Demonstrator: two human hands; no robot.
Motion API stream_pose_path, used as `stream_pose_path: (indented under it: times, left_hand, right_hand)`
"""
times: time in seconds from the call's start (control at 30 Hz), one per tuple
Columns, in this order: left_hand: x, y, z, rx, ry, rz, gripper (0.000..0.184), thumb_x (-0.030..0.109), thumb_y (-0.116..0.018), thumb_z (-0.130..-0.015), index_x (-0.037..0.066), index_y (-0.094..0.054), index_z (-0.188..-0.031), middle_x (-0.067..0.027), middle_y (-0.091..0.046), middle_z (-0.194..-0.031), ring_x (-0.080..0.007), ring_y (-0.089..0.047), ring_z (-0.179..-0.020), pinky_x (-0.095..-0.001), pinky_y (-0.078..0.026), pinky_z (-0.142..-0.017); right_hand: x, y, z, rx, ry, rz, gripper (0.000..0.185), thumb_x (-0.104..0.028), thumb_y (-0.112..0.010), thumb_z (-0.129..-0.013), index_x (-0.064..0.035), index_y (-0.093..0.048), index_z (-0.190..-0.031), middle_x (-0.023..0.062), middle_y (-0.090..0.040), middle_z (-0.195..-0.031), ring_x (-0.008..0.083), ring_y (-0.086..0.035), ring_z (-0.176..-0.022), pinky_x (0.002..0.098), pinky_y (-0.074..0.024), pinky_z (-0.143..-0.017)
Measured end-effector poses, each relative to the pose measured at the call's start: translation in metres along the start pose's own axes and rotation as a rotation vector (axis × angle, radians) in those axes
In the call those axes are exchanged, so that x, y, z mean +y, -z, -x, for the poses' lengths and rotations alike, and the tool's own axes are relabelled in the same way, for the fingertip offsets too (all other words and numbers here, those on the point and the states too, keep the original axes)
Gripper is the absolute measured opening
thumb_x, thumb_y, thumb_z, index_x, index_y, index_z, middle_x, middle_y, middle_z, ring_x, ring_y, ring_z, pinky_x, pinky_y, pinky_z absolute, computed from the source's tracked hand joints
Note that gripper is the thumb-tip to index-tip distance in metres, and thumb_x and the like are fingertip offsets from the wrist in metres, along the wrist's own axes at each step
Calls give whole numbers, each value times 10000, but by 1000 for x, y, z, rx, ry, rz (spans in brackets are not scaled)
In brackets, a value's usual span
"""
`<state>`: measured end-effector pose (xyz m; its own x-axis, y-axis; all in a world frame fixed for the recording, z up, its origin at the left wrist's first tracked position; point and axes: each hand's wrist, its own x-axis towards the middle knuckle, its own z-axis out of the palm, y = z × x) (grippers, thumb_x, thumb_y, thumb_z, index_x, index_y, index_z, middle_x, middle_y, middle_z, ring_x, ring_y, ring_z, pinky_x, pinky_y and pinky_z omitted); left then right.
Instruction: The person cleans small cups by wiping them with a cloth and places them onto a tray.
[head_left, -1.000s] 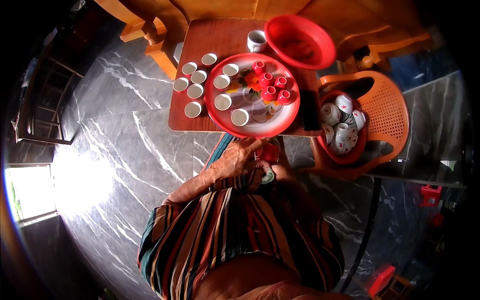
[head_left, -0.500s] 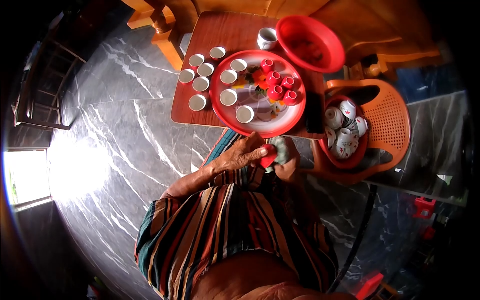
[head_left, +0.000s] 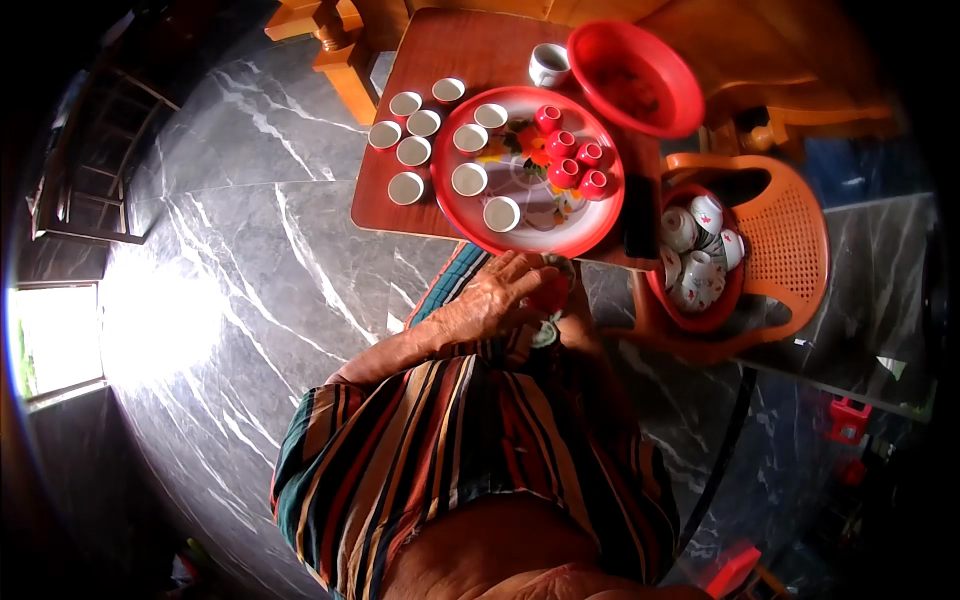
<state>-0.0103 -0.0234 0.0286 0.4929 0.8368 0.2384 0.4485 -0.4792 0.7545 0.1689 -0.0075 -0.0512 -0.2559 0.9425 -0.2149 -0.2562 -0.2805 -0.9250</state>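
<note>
My left hand (head_left: pixel 492 298) curls its fingers over a small red cup (head_left: pixel 549 291) in front of my lap, just below the table's near edge. A pale greenish cloth (head_left: pixel 545 334) shows under the cup and around its far rim. My right hand (head_left: pixel 576 322), dark in shadow and partly hidden, is closed on the cloth around the cup. Just beyond my hands, a red-rimmed flowered tray (head_left: pixel 460 222) holds several upturned red cups (head_left: pixel 564 173) on its right and several upright white-lined cups (head_left: pixel 469 180) on its left.
More upright cups (head_left: pixel 406 188) stand on the wooden table (head_left: pixel 440 45), left of the tray. A white mug (head_left: pixel 549 65) and a red basin (head_left: pixel 690 105) are at the back. To the right, an orange plastic chair (head_left: pixel 790 220) bears a red bowl of white crockery (head_left: pixel 705 285).
My left hand has turned over the red cup, its fingers now covering more of it. The cloth has shifted lower between my hands. The view has moved slightly, so the table sits higher and further right.
</note>
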Motion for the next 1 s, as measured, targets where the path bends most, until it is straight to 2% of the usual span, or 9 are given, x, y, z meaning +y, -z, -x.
stream_pose_path:
  times: [0.1,0.23,0.3,0.37,0.4,0.47,0.53,0.63,1.0]
  left_hand:
    - [-1,-2,-2,38,-157,-127,652,158,-742,-670,59,-469,-1253,-176,-476,-1222,-374,-448,-1155,-453,-376,-987]
    - [2,4,-1,43,-100,-85,636,112,-762,-670,30,-461,-1224,-183,-509,-1165,-373,-494,-1094,-436,-410,-955]
    - [-5,0,2,-8,318,444,585,226,-693,-826,51,-401,-1302,-123,-505,-1206,-245,-509,-1128,-389,-414,-950]
    - [-18,-15,-3,291,346,1010,463,233,-730,-811,16,-466,-1123,-76,-594,-954,-184,-608,-883,-304,-497,-752]
    - [-25,-7,-5,256,423,1112,450,247,-723,-817,18,-467,-1109,-69,-598,-939,-171,-610,-862,-290,-492,-734]
    - [-26,1,-7,240,503,1157,443,283,-719,-818,26,-473,-1084,-60,-605,-915,-134,-605,-799,-262,-475,-680]
    - [-29,-8,-9,208,519,1128,418,283,-723,-815,31,-486,-1049,-58,-603,-921,-124,-575,-810,-263,-464,-684]
    - [-32,-27,-13,254,580,1388,286,260,-674,-856,61,-561,-1028,-31,-617,-976,-126,-575,-902,-274,-456,-817]
    - [-10,0,-7,285,98,549,536,331,-624,-881,-8,-436,-1251,-144,-569,-1111,-208,-549,-1033,-327,-430,-894]
  right_hand:
    - [-30,-20,13,-21,-370,-480,390,-279,-642,-831,-82,-510,-1140,41,-583,-1001,178,-584,-893,305,-483,-703]
    - [-30,-18,16,-77,-204,-211,396,-329,-625,-837,-81,-527,-1131,46,-587,-987,204,-584,-862,320,-485,-682]
    - [-32,-16,24,-26,-93,-67,317,-250,-602,-848,-76,-536,-1104,35,-581,-956,167,-573,-849,283,-468,-670]
    - [-38,-14,36,110,28,106,189,-69,-563,-866,-66,-546,-1055,10,-567,-900,81,-550,-840,202,-432,-657]
    - [-15,-1,10,-226,219,-362,170,-133,-587,-846,-56,-530,-986,59,-568,-906,175,-564,-783,296,-457,-584]
    - [-51,-10,29,113,267,175,131,-98,-579,-847,-40,-525,-952,91,-564,-912,229,-567,-768,305,-459,-537]
    - [-60,-20,22,70,449,411,94,-62,-571,-848,-24,-520,-917,123,-560,-918,283,-571,-754,315,-461,-490]
    - [-72,-37,10,-25,895,888,193,-101,-677,-794,2,-584,-928,120,-566,-770,275,-577,-703,393,-454,-665]
    - [-69,-36,12,-59,346,101,290,-100,-666,-832,-2,-526,-1066,61,-593,-895,146,-574,-791,294,-475,-695]
